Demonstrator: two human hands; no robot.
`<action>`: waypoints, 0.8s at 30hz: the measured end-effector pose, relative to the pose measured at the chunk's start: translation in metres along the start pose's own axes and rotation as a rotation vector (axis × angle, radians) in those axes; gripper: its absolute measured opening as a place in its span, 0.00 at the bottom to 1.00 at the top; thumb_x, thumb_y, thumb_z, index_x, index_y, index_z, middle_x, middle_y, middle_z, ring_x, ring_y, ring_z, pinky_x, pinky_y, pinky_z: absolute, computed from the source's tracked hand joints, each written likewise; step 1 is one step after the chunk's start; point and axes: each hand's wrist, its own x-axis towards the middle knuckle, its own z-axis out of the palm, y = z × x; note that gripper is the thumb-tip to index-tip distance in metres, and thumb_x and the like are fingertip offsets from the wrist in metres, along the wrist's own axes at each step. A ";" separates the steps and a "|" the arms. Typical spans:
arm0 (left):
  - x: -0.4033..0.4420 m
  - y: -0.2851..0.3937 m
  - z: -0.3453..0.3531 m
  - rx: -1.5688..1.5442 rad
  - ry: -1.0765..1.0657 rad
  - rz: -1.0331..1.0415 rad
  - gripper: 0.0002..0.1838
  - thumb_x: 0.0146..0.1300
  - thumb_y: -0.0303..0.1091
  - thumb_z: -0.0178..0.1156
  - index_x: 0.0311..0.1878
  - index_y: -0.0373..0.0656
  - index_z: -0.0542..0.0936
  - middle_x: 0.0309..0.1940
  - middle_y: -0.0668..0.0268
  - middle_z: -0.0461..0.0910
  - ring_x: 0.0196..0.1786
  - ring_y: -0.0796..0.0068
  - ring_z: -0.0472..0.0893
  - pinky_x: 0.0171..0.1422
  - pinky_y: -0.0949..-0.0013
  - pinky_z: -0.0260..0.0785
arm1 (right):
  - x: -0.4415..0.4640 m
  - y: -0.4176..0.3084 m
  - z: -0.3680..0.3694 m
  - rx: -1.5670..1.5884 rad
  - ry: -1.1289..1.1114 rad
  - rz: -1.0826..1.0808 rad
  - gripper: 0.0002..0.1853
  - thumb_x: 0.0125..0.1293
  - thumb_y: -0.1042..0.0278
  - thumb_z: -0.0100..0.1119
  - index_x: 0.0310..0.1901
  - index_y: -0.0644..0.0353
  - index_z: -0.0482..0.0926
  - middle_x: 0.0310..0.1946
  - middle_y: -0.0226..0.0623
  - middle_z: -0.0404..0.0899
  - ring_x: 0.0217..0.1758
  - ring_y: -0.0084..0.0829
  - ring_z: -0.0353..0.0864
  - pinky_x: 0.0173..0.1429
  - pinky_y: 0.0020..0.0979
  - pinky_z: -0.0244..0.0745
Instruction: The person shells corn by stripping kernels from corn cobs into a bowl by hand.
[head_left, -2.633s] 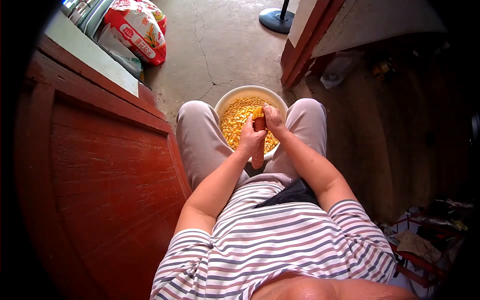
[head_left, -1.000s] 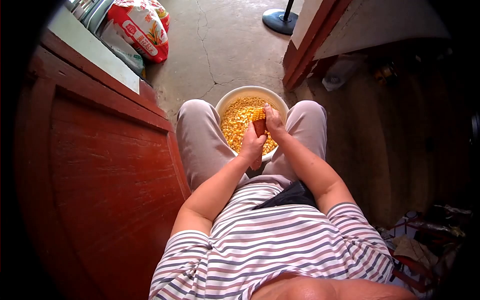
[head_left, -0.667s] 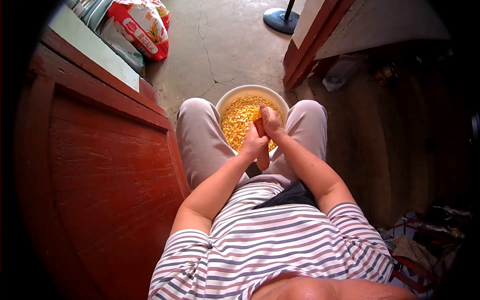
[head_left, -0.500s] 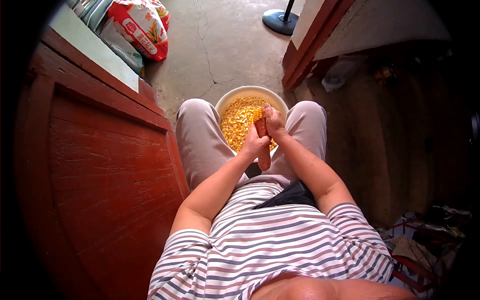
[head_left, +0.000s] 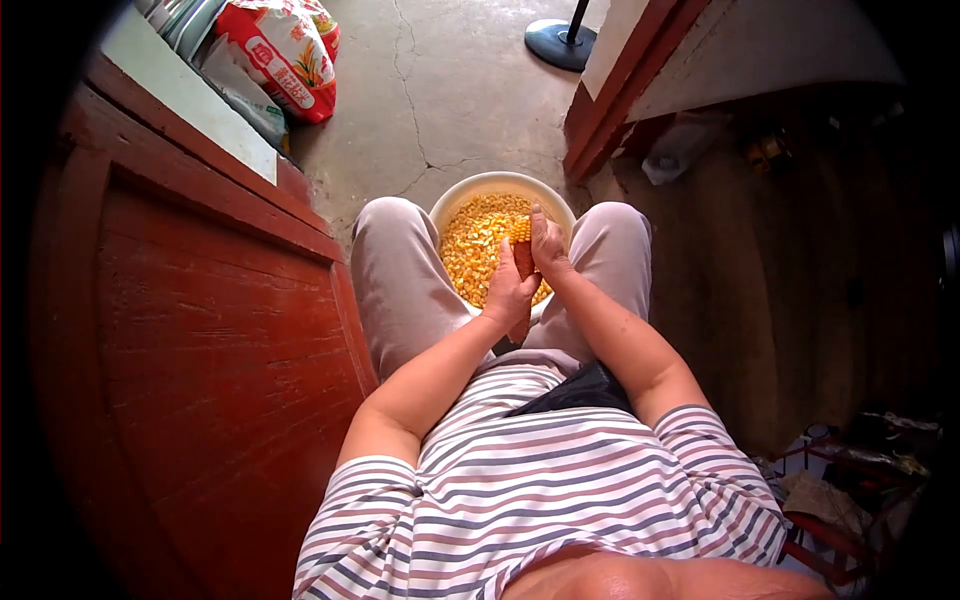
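Note:
Both hands are closed around a corn cob held over a white basin between the knees. Yellow kernels still sit on the cob's far end, while its lower part is bare and reddish. My left hand wraps the lower part, thumb pointing up along the cob. Higher up on the right side, my right hand grips the kernel-covered end, its thumb near the tip. Loose corn kernels fill much of the basin. The hands hide part of the cob's middle.
A red wooden door stands close on the left. Red and white printed bags lean at the upper left. A round black stand base rests on the cracked concrete floor. Assorted items lie in shadow at the lower right.
My left hand has turned around the cob, its thumb now more upright and its back covering more of the lower cob. The cob's bottom end has shifted slightly left.

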 end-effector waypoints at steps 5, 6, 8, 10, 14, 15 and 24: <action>-0.003 0.015 -0.007 0.059 -0.003 -0.025 0.44 0.52 0.35 0.57 0.66 0.28 0.44 0.41 0.44 0.74 0.44 0.50 0.76 0.50 0.60 0.67 | 0.003 0.008 -0.001 0.017 0.036 0.035 0.33 0.67 0.40 0.36 0.30 0.68 0.76 0.23 0.52 0.74 0.30 0.47 0.74 0.40 0.42 0.67; -0.003 0.021 -0.010 0.110 -0.012 -0.026 0.44 0.52 0.35 0.57 0.66 0.29 0.45 0.41 0.44 0.74 0.44 0.51 0.76 0.49 0.60 0.67 | 0.003 0.009 -0.002 0.126 -0.009 0.083 0.32 0.66 0.40 0.37 0.30 0.67 0.76 0.21 0.48 0.74 0.29 0.44 0.75 0.38 0.40 0.67; -0.004 0.024 -0.014 0.136 0.005 -0.017 0.43 0.52 0.36 0.58 0.66 0.30 0.46 0.41 0.44 0.75 0.43 0.50 0.77 0.49 0.60 0.68 | 0.003 0.003 -0.004 0.332 -0.060 0.216 0.32 0.65 0.38 0.38 0.31 0.65 0.76 0.21 0.42 0.73 0.28 0.38 0.74 0.35 0.37 0.67; -0.005 0.032 -0.018 0.165 0.022 -0.008 0.43 0.51 0.36 0.58 0.66 0.31 0.47 0.41 0.43 0.75 0.43 0.50 0.77 0.49 0.59 0.68 | -0.001 -0.016 -0.014 0.539 -0.112 0.350 0.31 0.65 0.36 0.39 0.32 0.63 0.76 0.20 0.35 0.73 0.26 0.32 0.73 0.33 0.33 0.67; -0.011 0.035 -0.017 0.328 0.035 -0.052 0.43 0.51 0.38 0.58 0.67 0.34 0.49 0.39 0.43 0.75 0.42 0.48 0.77 0.48 0.57 0.68 | -0.008 -0.029 -0.019 0.464 -0.322 0.385 0.32 0.61 0.32 0.41 0.32 0.60 0.75 0.23 0.27 0.70 0.27 0.21 0.68 0.31 0.24 0.64; -0.011 0.031 -0.016 0.339 0.049 -0.052 0.43 0.52 0.39 0.58 0.67 0.35 0.49 0.39 0.43 0.76 0.42 0.48 0.77 0.47 0.57 0.68 | -0.008 -0.029 -0.017 0.507 -0.278 0.376 0.33 0.61 0.31 0.41 0.31 0.60 0.74 0.24 0.28 0.70 0.27 0.20 0.67 0.30 0.23 0.63; -0.010 0.014 -0.004 0.336 0.084 -0.078 0.44 0.55 0.44 0.56 0.67 0.32 0.46 0.36 0.42 0.76 0.39 0.44 0.77 0.43 0.53 0.68 | -0.010 -0.026 -0.007 0.010 -0.147 0.038 0.34 0.64 0.35 0.37 0.31 0.66 0.75 0.26 0.49 0.75 0.32 0.43 0.74 0.38 0.38 0.66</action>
